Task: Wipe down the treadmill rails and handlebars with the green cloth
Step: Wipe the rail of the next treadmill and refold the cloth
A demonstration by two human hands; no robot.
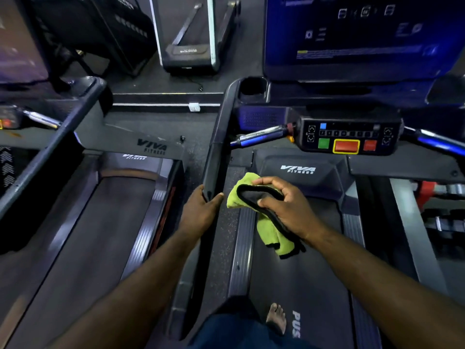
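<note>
I stand on a treadmill belt (297,285). My left hand (201,210) grips the near end of the dark left handrail (219,137), which runs away from me up to the console. My right hand (284,205) holds the green cloth (266,230) with black trim, bunched in its fingers, just right of the rail end and above the belt. The cloth hangs down under my palm and does not touch the rail. A short blue-lit handlebar (259,137) juts from the control panel (348,136) toward the left rail.
A large screen (362,34) stands above the panel. A second treadmill (100,210) lies to the left, across a narrow floor gap. My bare foot (276,318) rests on the belt. Weights (442,202) sit at the far right.
</note>
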